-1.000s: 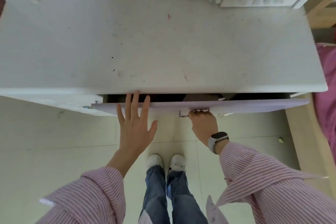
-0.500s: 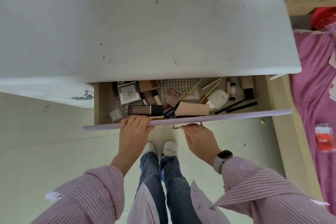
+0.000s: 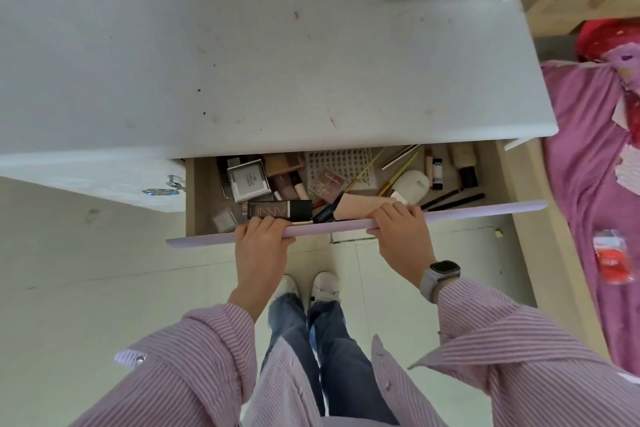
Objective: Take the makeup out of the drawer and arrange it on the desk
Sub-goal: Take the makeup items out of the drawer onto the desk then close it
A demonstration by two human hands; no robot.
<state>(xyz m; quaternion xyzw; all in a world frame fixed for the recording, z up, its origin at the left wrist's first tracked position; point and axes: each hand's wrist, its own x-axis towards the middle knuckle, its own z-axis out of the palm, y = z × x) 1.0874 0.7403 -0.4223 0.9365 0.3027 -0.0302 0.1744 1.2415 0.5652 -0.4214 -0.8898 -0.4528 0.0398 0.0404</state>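
Head view, looking straight down: I have both hands on the lavender front panel of the drawer [image 3: 485,210], which stands pulled out below the white desk [image 3: 277,62] across the middle of the frame. My left hand [image 3: 261,246] grips the panel's top edge left of centre, its fingers curled over the rim into the drawer. My right hand [image 3: 403,236] grips the same edge just right of centre, fingers likewise hooked over the rim, a watch [image 3: 441,274] on its wrist.

Inside the drawer I see the makeup in a loose jumble. At its left sits a square silver compact [image 3: 248,179]; below that, close to the front panel, lies a dark tube [image 3: 278,210] with pale lettering, just above my left fingers. A beige pouch [image 3: 360,206] lies beside my right fingers; whether they touch it I cannot tell. A pink palette [image 3: 327,180] sits at the centre, a white oval case [image 3: 410,186] right of it, and dark pencils [image 3: 453,199] lie slanted toward the right end. A tan bottle with a black cap [image 3: 464,163] lies in the drawer's upper right corner.

Pink bedding [image 3: 588,166] fills the right edge of the frame.
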